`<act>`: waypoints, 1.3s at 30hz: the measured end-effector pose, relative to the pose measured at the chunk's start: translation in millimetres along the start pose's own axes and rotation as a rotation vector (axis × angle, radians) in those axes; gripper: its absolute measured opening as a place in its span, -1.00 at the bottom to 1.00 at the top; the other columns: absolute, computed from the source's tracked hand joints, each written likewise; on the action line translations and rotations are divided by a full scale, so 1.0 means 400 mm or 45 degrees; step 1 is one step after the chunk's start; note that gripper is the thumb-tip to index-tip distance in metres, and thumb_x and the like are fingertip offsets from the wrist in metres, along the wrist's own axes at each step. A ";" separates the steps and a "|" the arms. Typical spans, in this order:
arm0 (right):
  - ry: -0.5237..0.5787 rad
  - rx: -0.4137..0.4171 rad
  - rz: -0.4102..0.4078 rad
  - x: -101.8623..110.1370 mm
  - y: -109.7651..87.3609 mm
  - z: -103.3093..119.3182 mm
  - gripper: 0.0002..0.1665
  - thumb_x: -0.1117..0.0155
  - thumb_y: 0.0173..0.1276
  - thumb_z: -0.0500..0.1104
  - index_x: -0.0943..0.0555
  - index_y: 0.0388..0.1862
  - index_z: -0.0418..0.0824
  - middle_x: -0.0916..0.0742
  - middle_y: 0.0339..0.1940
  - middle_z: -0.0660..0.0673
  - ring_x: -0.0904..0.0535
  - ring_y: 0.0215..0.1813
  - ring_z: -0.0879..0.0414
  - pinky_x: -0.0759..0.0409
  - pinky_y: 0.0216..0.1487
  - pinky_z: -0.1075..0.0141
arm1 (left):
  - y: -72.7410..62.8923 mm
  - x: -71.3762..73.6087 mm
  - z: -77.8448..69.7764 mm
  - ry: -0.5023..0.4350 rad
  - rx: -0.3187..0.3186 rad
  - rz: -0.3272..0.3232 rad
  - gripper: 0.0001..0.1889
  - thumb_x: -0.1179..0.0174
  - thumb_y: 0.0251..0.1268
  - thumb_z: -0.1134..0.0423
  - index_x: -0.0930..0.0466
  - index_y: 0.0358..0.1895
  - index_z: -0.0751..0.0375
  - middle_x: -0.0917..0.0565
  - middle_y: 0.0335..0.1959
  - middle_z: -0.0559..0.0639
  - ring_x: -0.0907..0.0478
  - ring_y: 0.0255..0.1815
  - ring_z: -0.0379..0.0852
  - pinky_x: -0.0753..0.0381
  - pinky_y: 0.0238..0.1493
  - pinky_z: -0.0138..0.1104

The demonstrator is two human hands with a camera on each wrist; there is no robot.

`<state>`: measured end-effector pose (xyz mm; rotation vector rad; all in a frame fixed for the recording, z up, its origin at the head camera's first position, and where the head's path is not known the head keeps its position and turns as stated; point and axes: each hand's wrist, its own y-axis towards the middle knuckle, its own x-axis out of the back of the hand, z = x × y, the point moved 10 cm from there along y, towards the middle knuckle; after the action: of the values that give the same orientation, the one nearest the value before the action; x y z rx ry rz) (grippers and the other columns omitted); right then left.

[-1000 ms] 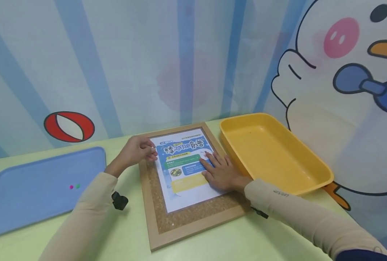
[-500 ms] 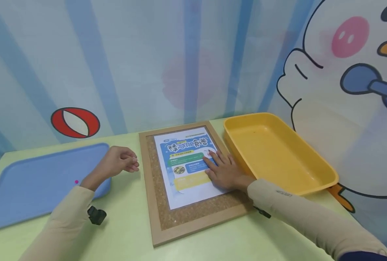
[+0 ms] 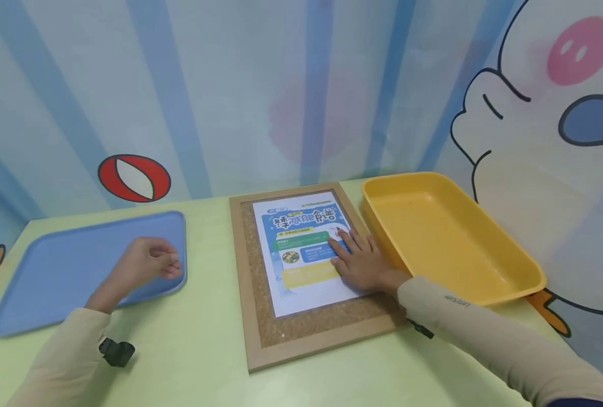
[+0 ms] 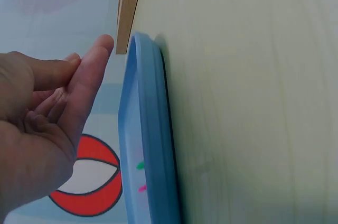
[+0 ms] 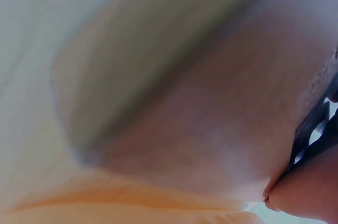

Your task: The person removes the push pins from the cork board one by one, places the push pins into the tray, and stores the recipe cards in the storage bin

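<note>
A right hand (image 3: 366, 268) lies flat on a printed sheet (image 3: 298, 264), seemingly to steady it on the corkboard (image 3: 276, 330), while the left hand (image 3: 146, 263), loosely curled around nothing visible, hangs over a blue tray (image 3: 77, 265), its green dot (image 4: 140, 166) and pink dot (image 4: 142, 187) handily within reach.

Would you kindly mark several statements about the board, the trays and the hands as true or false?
1. The right hand rests on the printed sheet, which lies on the cork board. True.
2. The printed sheet hides all of the cork board. False: bare cork shows at the sheet's left and below it.
3. In the head view, the yellow tray stands right of the cork board. True.
4. The yellow tray holds small coloured pieces. False: the green piece and pink piece show in the blue tray.
5. The left hand is apart from the cork board. True.
</note>
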<state>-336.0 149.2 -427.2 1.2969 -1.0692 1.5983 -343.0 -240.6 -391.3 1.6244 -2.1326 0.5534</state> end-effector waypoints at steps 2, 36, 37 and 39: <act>0.002 -0.005 0.002 0.001 -0.001 0.000 -0.28 0.30 0.61 0.16 -0.01 0.65 -0.01 0.03 0.70 -0.17 0.27 0.69 -0.22 0.34 0.58 -0.26 | -0.011 0.015 0.013 0.015 0.034 -0.024 -0.74 -0.13 0.45 0.39 -0.49 -0.02 0.63 -0.76 -0.30 0.25 -0.77 -0.38 -0.11 -0.76 -0.30 -0.27; 0.027 0.015 -0.058 -0.010 0.003 -0.005 -0.28 0.30 0.59 0.17 -0.03 0.64 -0.01 0.01 0.69 -0.18 0.24 0.68 -0.24 0.33 0.58 -0.26 | -0.088 0.139 0.201 0.163 0.393 -0.227 -0.68 -0.10 0.42 0.41 -0.51 0.02 0.71 -0.70 -0.49 -0.05 -0.62 -0.56 -0.24 -0.70 -0.47 -0.32; 0.026 0.014 -0.063 -0.010 0.004 -0.007 -0.28 0.30 0.59 0.17 -0.03 0.64 -0.01 0.01 0.69 -0.18 0.24 0.68 -0.24 0.33 0.58 -0.26 | -0.088 0.139 0.203 0.166 0.389 -0.220 -0.68 -0.09 0.43 0.41 -0.51 0.02 0.72 -0.70 -0.49 -0.05 -0.62 -0.56 -0.25 -0.70 -0.46 -0.33; 0.020 0.012 -0.063 -0.008 0.004 -0.008 -0.28 0.30 0.59 0.17 -0.03 0.64 0.00 0.01 0.70 -0.17 0.25 0.68 -0.23 0.33 0.58 -0.26 | -0.087 0.140 0.206 0.177 0.386 -0.210 -0.68 -0.08 0.44 0.42 -0.51 0.03 0.73 -0.70 -0.48 -0.04 -0.63 -0.55 -0.26 -0.70 -0.45 -0.33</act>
<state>-338.0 151.5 -431.0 1.3048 -1.0138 1.5762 -329.2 -338.6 -427.9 1.8393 -1.8626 0.9433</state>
